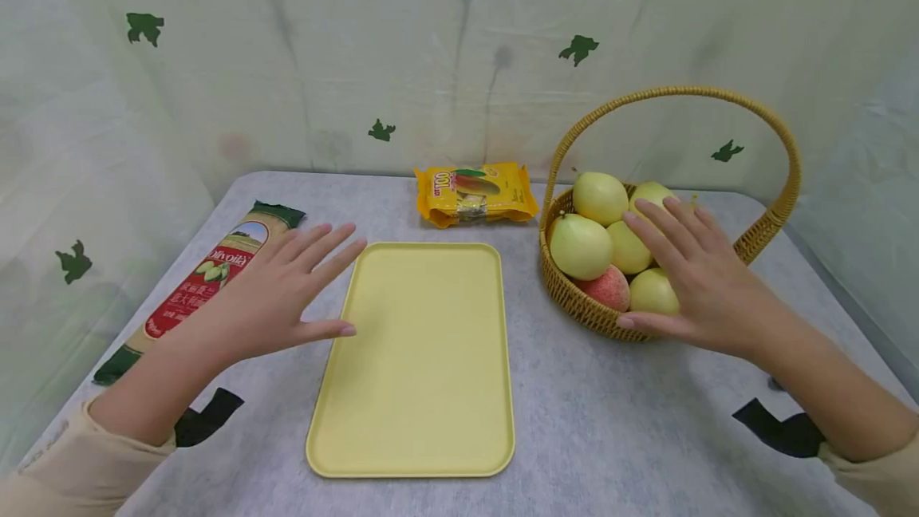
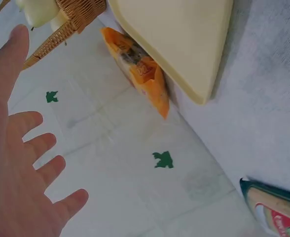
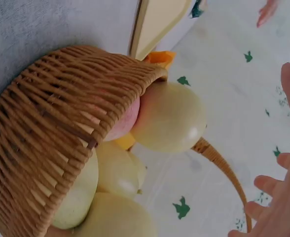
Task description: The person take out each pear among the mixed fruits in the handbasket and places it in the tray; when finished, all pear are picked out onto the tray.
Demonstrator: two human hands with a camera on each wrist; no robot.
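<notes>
My left hand (image 1: pixel 276 294) hovers with fingers spread, between a red and tan olivoilà pasta packet (image 1: pixel 208 270) and a pale yellow tray (image 1: pixel 416 365). It holds nothing; in the left wrist view its fingers stand apart. On the right, my right hand (image 1: pixel 696 278) is held up, fingers straight, in front of a wicker basket (image 1: pixel 585 309). Inside the basket are several pale yellow-green pears (image 1: pixel 581 247) and a pink peach (image 1: pixel 609 289). The hand hides part of the fruit in the head view. In the right wrist view, fingers and fruit are apart.
A yellow-orange wrapped packet (image 1: pixel 474 194) with a mango picture lies behind the tray at the table's back edge. The basket's tall arched handle (image 1: pixel 675 92) rises above the fruit. A pale curtain (image 1: pixel 402 46) with green leaf shapes hangs behind the grey-white table cover (image 1: pixel 596 421).
</notes>
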